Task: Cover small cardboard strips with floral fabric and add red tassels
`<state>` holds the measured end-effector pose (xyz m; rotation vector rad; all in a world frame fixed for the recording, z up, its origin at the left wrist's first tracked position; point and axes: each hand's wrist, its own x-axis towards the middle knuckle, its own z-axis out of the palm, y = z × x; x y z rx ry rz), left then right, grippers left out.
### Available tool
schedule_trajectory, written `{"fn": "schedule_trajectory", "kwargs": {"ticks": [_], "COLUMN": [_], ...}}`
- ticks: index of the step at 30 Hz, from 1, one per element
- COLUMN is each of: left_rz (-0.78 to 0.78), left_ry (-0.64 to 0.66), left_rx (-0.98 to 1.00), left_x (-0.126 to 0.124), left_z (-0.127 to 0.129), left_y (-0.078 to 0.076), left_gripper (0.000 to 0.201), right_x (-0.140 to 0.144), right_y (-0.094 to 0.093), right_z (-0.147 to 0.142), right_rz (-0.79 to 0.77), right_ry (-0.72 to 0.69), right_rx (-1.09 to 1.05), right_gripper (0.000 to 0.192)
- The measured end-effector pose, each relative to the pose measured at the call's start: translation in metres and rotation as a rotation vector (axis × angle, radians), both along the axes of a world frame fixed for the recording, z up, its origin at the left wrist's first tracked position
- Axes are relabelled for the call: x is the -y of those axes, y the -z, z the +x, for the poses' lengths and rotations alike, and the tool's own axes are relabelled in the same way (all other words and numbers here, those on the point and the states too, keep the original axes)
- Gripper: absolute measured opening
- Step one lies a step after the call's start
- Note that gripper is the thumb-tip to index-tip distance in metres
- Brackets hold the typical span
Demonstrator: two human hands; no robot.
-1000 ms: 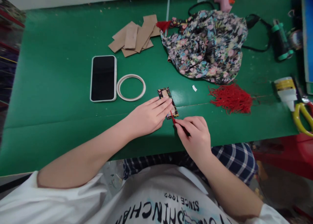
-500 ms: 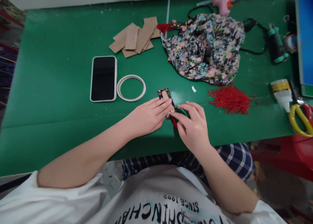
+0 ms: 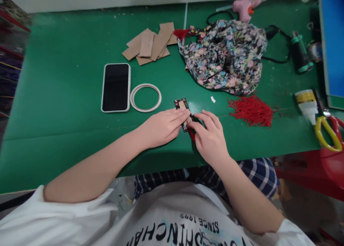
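Flat on the table lies a small cardboard strip point(image 3: 182, 104) with black floral cloth folded round its edges. Red threads point(image 3: 191, 134) stick out from its near end, partly hidden by my fingers. My left hand point(image 3: 168, 126) rests across the strip from the left, its fingers stretched out and pressing on it. From the right, my right hand point(image 3: 211, 135) touches the near end of the strip with the index fingertip. Its fingers are curved and apart, and the thumb sits lower, near the red threads.
A phone point(image 3: 116, 88) and a tape roll point(image 3: 133, 97) lie left. Behind are cardboard pieces point(image 3: 146, 43), floral cloth point(image 3: 228, 56) and a pink glue gun point(image 3: 244, 9). Red tassels point(image 3: 251, 110), a glue bottle point(image 3: 306, 102) and yellow-handled scissors point(image 3: 328, 133) lie right.
My right index fingertip has shifted slightly on the near end of the strip, where a bit of red now shows. My left hand stays on the strip. The camera view has tilted slightly.
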<state>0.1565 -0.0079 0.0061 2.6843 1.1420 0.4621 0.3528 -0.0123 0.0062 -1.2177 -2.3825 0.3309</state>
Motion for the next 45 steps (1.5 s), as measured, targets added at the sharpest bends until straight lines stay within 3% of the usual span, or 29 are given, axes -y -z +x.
{"fn": "schedule_trajectory", "kwargs": {"ticks": [8,22,27,36,45], "left_rz": [-0.065,-0.128,-0.173,-0.060,-0.009], "left_ry": [-0.043,-0.076,-0.072,0.003,0.000], "left_rx": [0.028,0.025,0.042,0.030,0.017], "left_x": [-0.001,-0.002,-0.003,-0.005,-0.005], "left_z": [-0.003,-0.002,-0.003,-0.003,-0.001], "left_y": [0.002,-0.001,-0.004,-0.002,-0.002], "left_gripper": [0.055,0.055,0.045,0.031,0.033], "right_x": [-0.008,-0.006,-0.006,-0.005,-0.006], "right_y": [-0.006,0.001,0.002,0.008,0.008], "right_z": [0.000,-0.004,-0.002,-0.003,-0.003], "right_rz": [0.024,0.066,0.077,0.112,0.140], "right_ry": [-0.017,0.023,0.023,0.028,0.039], "right_rx": [0.044,-0.028,-0.046,-0.068,-0.099], "right_gripper": [0.028,0.026,0.024,0.026,0.026]}}
